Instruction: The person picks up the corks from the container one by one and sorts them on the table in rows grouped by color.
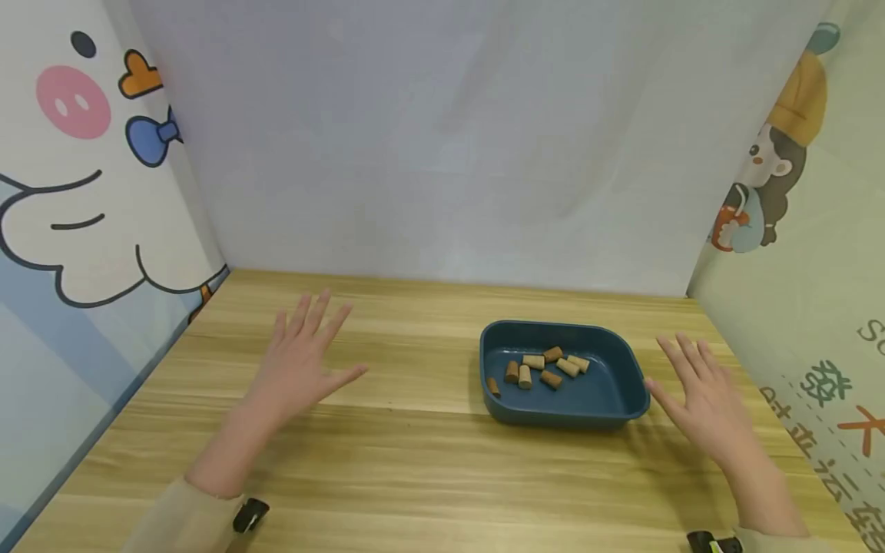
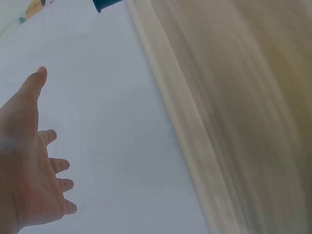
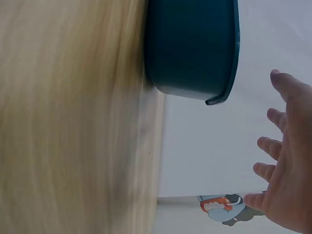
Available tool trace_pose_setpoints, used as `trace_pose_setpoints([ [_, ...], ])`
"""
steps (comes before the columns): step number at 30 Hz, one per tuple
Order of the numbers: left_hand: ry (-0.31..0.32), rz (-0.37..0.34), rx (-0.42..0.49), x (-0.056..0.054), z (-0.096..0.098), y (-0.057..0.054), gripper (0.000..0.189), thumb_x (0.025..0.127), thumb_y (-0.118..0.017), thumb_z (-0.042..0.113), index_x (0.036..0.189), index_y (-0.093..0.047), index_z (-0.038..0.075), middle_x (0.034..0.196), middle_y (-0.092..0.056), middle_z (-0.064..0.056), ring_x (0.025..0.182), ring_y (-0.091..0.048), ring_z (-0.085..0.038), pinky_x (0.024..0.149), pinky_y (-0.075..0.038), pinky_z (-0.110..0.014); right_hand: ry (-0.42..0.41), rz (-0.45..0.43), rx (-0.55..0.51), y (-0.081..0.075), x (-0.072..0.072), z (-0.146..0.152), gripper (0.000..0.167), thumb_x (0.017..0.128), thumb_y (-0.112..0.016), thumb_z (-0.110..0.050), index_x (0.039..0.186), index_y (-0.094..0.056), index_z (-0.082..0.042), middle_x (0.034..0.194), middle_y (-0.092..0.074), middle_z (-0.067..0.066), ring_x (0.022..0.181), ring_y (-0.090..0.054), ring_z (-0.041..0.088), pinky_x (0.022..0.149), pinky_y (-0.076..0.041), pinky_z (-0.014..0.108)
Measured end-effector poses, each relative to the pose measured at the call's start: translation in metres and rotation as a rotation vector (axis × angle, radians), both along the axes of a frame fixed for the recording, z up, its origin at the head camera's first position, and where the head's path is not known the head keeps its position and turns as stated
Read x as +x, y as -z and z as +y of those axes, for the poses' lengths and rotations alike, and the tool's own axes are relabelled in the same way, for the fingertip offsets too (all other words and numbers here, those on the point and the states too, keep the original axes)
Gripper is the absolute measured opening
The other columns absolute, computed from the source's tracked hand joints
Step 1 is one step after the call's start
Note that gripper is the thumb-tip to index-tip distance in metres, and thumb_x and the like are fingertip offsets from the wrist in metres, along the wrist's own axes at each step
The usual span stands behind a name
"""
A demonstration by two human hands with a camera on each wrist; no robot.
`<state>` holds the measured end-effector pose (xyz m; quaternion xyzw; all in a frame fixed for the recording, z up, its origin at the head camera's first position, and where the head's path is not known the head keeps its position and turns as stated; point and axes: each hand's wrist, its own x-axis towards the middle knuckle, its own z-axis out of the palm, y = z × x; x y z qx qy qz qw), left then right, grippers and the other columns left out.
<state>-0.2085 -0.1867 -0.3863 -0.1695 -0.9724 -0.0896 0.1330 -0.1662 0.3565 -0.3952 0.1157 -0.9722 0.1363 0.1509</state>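
Observation:
A dark blue rectangular tray stands on the table, right of the middle in the head view. Several short cork-like cylinders, some light and some brown, lie scattered inside, mostly toward its left half. My right hand hovers just right of the tray with fingers spread; its thumb tip overlaps the rim in the head view. In the right wrist view the tray's outer wall faces the hand, which holds nothing. Over the left part of the table, my left hand is spread wide with nothing in it, well apart from the tray.
The wood-grain table ends at a pale grey curtain at the back. A cartoon-printed panel borders the left side, and a pale green printed panel borders the right. Dark wrist devices sit at both sleeves.

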Motion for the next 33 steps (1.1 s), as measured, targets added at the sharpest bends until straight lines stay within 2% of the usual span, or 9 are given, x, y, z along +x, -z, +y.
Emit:
trace_pose_setpoints([
  [6, 0.078, 0.044, 0.011, -0.012, 0.027, -0.011, 0.097, 0.081, -0.057, 0.066, 0.154, -0.009, 0.023, 0.159, -0.002, -0.011, 0.145, 0.003, -0.033, 0.114, 0.001, -0.059, -0.078, -0.043, -0.176, 0.002, -0.019, -0.004, 0.069, 0.096, -0.054, -0.033, 0.153, -0.016, -0.019, 0.154, -0.015, 0.023, 0.14, -0.011, 0.048, 0.103, -0.015, 0.071],
  [10, 0.154, 0.121, 0.0, -0.021, 0.051, -0.014, 0.1, 0.08, -0.06, 0.065, 0.154, -0.009, 0.021, 0.158, -0.009, -0.012, 0.145, -0.006, -0.033, 0.114, -0.005, -0.06, -0.099, -0.083, -0.264, 0.007, -0.031, -0.003, 0.069, 0.097, -0.054, -0.03, 0.153, -0.015, -0.023, 0.154, -0.019, 0.022, 0.136, -0.02, 0.05, 0.099, -0.021, 0.072],
  [14, 0.229, 0.17, -0.017, -0.028, 0.076, -0.013, 0.1, 0.079, -0.059, 0.067, 0.154, -0.009, 0.021, 0.158, -0.014, -0.011, 0.145, -0.011, -0.031, 0.114, -0.009, -0.059, -0.13, -0.115, -0.321, 0.011, -0.038, -0.002, 0.069, 0.096, -0.055, -0.027, 0.152, -0.016, -0.023, 0.152, -0.023, 0.023, 0.133, -0.027, 0.05, 0.098, -0.029, 0.068],
  [18, 0.32, 0.178, -0.005, -0.036, 0.099, -0.007, 0.099, 0.079, -0.06, 0.066, 0.153, -0.012, 0.022, 0.157, -0.016, -0.009, 0.144, -0.014, -0.03, 0.115, -0.007, -0.057, -0.182, -0.149, -0.372, 0.015, -0.041, -0.001, 0.068, 0.096, -0.055, -0.022, 0.152, -0.017, -0.02, 0.152, -0.025, 0.022, 0.13, -0.034, 0.047, 0.098, -0.036, 0.06],
  [22, 0.419, 0.133, 0.004, -0.043, 0.12, -0.001, 0.097, 0.08, -0.062, 0.063, 0.153, -0.013, 0.022, 0.157, -0.018, -0.007, 0.144, -0.015, -0.028, 0.116, -0.008, -0.055, -0.218, -0.206, -0.465, 0.019, -0.043, 0.003, 0.065, 0.098, -0.053, -0.019, 0.152, -0.017, -0.016, 0.152, -0.025, 0.022, 0.129, -0.038, 0.045, 0.097, -0.046, 0.024],
  [25, 0.493, 0.072, 0.003, -0.05, 0.134, 0.002, 0.095, 0.081, -0.061, 0.063, 0.153, -0.013, 0.023, 0.156, -0.021, -0.005, 0.144, -0.016, -0.026, 0.117, -0.009, -0.052, -0.231, -0.242, -0.538, 0.024, -0.045, 0.008, 0.062, 0.098, -0.051, -0.018, 0.151, -0.019, -0.011, 0.15, -0.026, 0.025, 0.129, -0.044, 0.028, 0.087, -0.041, 0.004],
  [28, 0.56, 0.012, 0.007, -0.056, 0.145, 0.003, 0.093, 0.081, -0.061, 0.063, 0.152, -0.017, 0.023, 0.154, -0.027, -0.003, 0.143, -0.021, -0.024, 0.117, -0.01, -0.05, -0.253, -0.263, -0.596, 0.028, -0.046, 0.012, 0.061, 0.098, -0.052, -0.016, 0.15, -0.022, -0.009, 0.148, -0.027, 0.027, 0.124, -0.045, 0.005, 0.086, -0.043, 0.005],
  [30, 0.595, -0.026, 0.006, -0.061, 0.151, 0.004, 0.091, 0.081, -0.061, 0.061, 0.152, -0.021, 0.021, 0.152, -0.03, -0.003, 0.141, -0.025, -0.023, 0.117, -0.012, -0.048, -0.265, -0.28, -0.614, 0.029, -0.046, 0.013, 0.06, 0.098, -0.052, -0.015, 0.15, -0.023, -0.008, 0.148, -0.027, 0.027, 0.12, -0.042, -0.005, 0.086, -0.044, 0.007],
  [33, 0.624, -0.089, 0.007, -0.068, 0.16, 0.007, 0.089, 0.08, -0.063, 0.06, 0.151, -0.024, 0.023, 0.149, -0.035, -0.003, 0.138, -0.03, -0.021, 0.117, -0.016, -0.045, -0.274, -0.306, -0.62, 0.029, -0.046, 0.013, 0.061, 0.098, -0.053, -0.016, 0.15, -0.023, -0.006, 0.149, -0.027, 0.025, 0.127, -0.044, 0.009, 0.086, -0.044, 0.007],
])
